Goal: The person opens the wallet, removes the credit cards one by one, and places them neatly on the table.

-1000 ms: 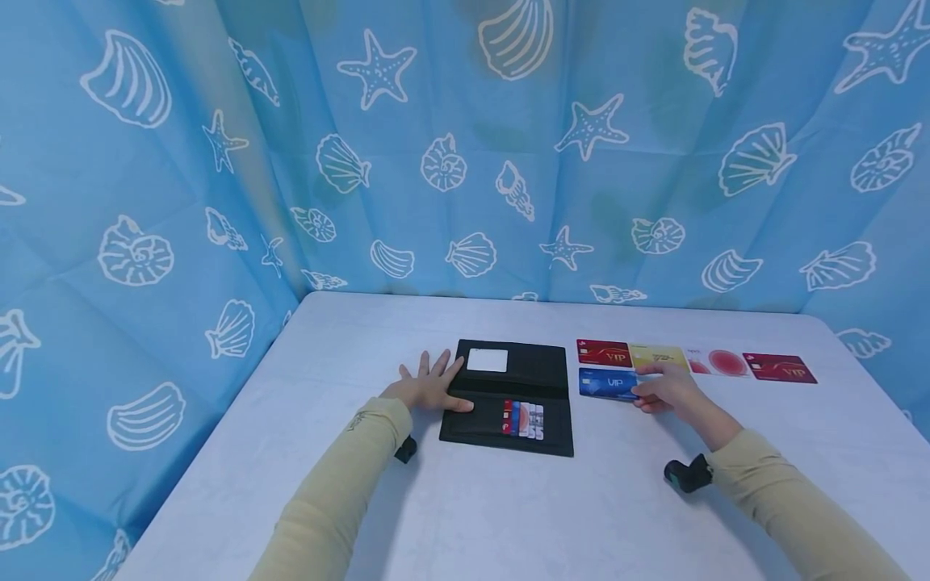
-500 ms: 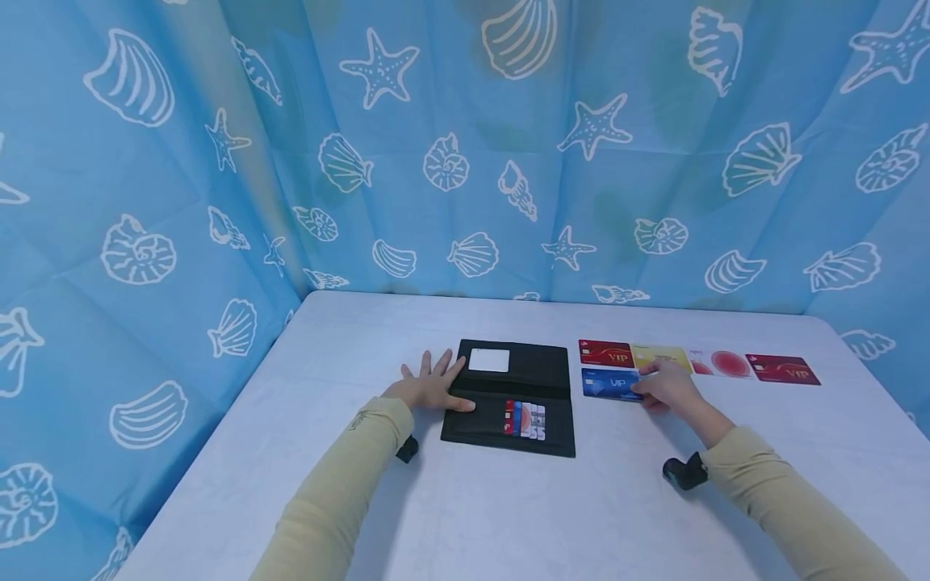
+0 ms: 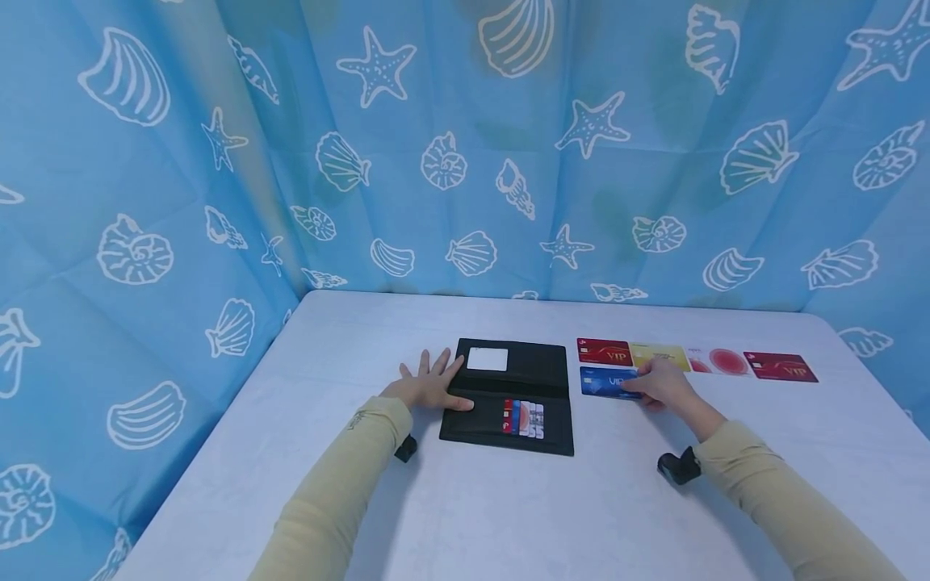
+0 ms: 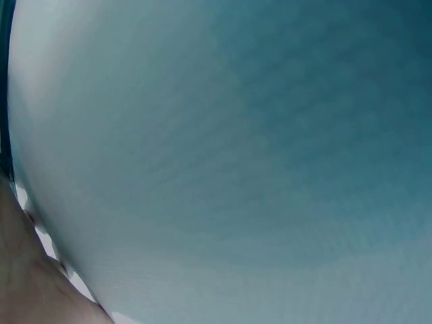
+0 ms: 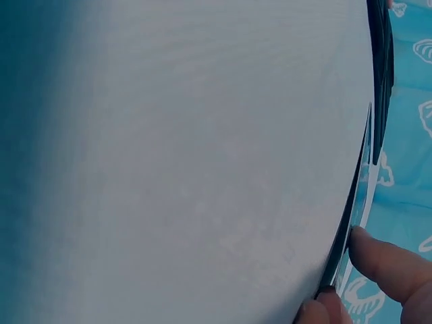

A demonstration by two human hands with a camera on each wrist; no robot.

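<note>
A black wallet [image 3: 538, 440] lies unfolded on the table in the head view, with several cards [image 3: 525, 419] staggered in its lower half and a white square in its upper half. My left hand [image 3: 429, 389] rests with spread fingers on the wallet's left edge, the thumb on the lower half. To the right of the wallet, my right hand [image 3: 667, 385] pinches the right end of a blue VIP card [image 3: 601, 381]. In the right wrist view the thumb [image 5: 385, 263] is on top of the blue card [image 5: 361, 196], with fingertips at its underside. The left wrist view shows mostly tablecloth.
Above the blue card, a row holds a red VIP card [image 3: 603, 352], a gold card [image 3: 654, 352], a white card with a pink circle [image 3: 726, 361] and another red VIP card [image 3: 781, 367]. A blue seashell curtain [image 3: 465, 161] hangs behind the white table [image 3: 494, 516].
My right hand has shifted slightly left, its thumb moving farther onto the blue card, and its fingers have closed on the card's right end. The left hand and the wallet stay in place.
</note>
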